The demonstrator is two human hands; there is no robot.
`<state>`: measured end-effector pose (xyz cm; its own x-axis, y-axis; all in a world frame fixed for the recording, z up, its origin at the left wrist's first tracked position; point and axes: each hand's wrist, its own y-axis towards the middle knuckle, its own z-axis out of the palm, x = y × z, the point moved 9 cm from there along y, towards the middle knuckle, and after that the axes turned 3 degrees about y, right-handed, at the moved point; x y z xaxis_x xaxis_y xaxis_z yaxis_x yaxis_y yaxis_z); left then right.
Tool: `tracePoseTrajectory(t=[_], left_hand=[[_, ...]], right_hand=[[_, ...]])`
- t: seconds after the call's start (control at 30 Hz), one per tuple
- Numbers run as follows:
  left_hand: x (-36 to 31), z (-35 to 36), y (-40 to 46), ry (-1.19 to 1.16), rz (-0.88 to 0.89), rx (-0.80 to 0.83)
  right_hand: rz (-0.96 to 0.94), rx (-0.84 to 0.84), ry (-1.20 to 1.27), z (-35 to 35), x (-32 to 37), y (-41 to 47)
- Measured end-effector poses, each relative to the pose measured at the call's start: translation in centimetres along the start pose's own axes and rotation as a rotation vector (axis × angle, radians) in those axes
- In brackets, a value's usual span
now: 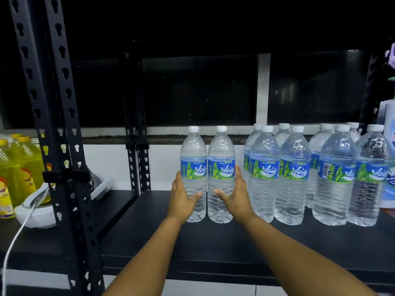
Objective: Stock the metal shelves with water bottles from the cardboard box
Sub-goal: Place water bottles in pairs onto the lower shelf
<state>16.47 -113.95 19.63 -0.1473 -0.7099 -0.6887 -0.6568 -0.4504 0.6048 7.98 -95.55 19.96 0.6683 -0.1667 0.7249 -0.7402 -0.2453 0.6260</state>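
Both arms reach forward over the black metal shelf (213, 242), and each of the hands grips one upright water bottle. The left hand (183, 197) wraps the lower body of the left bottle (194, 174) from its outer side, thumb lying across the front of the ribbed plastic. The right hand (234, 196) does the same on the right bottle (221, 174), fingers curled round its far side and thumb pointing inward across the front. The two bottles stand touching each other between the hands, bases on the shelf, white caps up, blue and green labels facing the camera.

Just beyond the right hand, a group of stocked bottles (292, 176) of the same kind stands upright on the shelf in at least two rows, close together, with a narrow gap between the nearest of them and the right-hand bottle. Past that group, at the frame edge, part of a white and blue container (388, 159) shows.

To the outer side of the left hand rises a black perforated upright post (55, 129). Beyond it, on the neighbouring shelf, sit yellow bottles (19, 165) with yellow caps and a white device (34, 208) with a white cable (15, 238) trailing down. The cardboard box is out of view.
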Motion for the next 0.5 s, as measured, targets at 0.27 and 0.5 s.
tracePoseTrajectory(t=[0.27, 0.5], left_hand=[[0.05, 0.57, -0.74, 0.019, -0.018, 0.047], [0.46, 0.16, -0.63, 0.008, 0.004, 0.114]], right_hand=[[0.036, 0.055, 0.002, 0.54, -0.09, -0.33], [0.025, 0.026, -0.023, 0.36, 0.01, -0.76]])
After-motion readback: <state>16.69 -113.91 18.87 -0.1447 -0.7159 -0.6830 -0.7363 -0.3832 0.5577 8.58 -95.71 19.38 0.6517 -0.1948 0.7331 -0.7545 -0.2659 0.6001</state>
